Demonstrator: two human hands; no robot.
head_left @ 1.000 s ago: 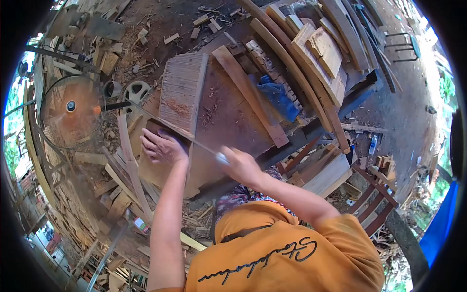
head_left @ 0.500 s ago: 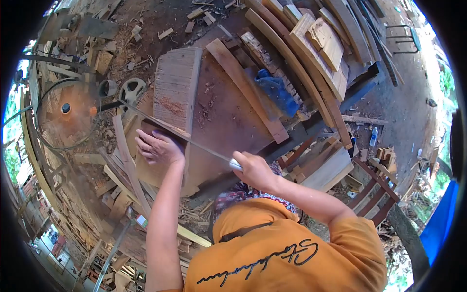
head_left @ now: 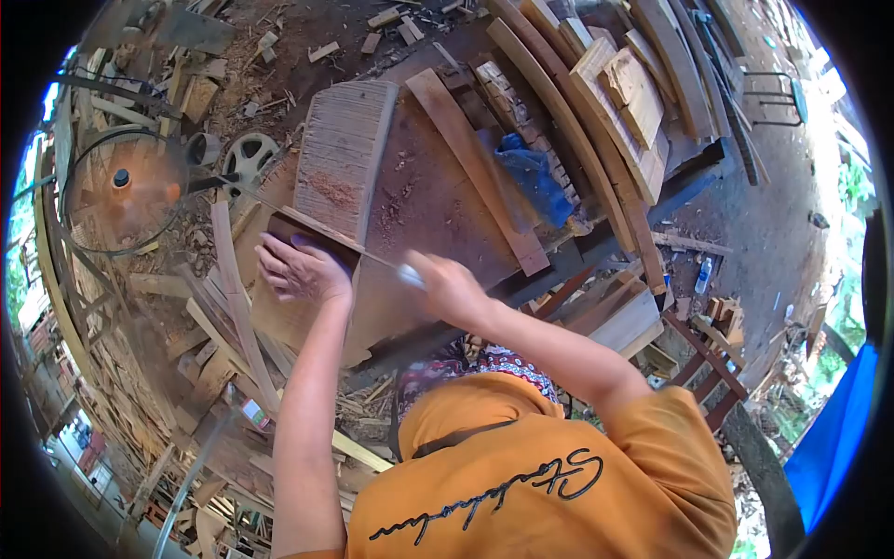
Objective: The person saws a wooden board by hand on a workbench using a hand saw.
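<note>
My left hand (head_left: 305, 270) lies on a dark brown wooden piece (head_left: 312, 230), its fingers spread and slightly bent. The piece rests beside the end of a thick, weathered plank (head_left: 345, 140) with reddish sawdust on it. My right hand (head_left: 449, 289), slightly blurred, is closed around the white handle (head_left: 410, 276) of a long, thin metal tool that looks like a file. Its narrow blade (head_left: 251, 194) runs leftward along the upper edge of the wooden piece, beyond my left hand. My palm and forearm cover part of the wood.
A round fan (head_left: 121, 179) stands at the left, near a spoked wheel (head_left: 250, 158). Curved boards (head_left: 582, 140) are stacked at upper right, with a blue cloth (head_left: 533, 177) beside them. Scrap wood surrounds the brown work surface (head_left: 438, 214). A plastic bottle (head_left: 703, 276) lies at right.
My right hand has moved left and upward with the tool, bringing the handle closer to the wooden piece. My left hand stays on the wood. The whole view has shifted slightly.
</note>
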